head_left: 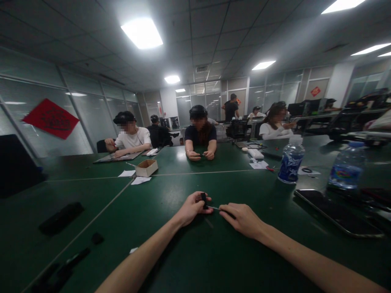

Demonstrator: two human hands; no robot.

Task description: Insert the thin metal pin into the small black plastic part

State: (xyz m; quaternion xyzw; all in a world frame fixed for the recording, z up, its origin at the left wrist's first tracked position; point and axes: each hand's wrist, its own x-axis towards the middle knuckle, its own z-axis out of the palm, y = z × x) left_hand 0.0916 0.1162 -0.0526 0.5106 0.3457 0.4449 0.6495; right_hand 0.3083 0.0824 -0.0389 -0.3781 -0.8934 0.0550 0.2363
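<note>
My left hand (192, 208) is closed around a small black part (204, 198), which stands up between thumb and fingers above the green table (171, 260). What kind of part it is cannot be made out. In my right hand (242, 219) is a slim screwdriver (214, 208), gripped by its dark handle, which is mostly hidden under the fingers. Its thin metal shaft points left and meets the lower side of the black part. Whether the tip sits in a screw is too small to see.
To the right stand a blue-labelled bottle (291, 160) and another water bottle (346, 169), with a phone (336, 213) in front. A small open box (147, 167) sits ahead on the left. Nearer left lie a black case (61, 217) and dark pieces (73, 260). Co-workers sit opposite.
</note>
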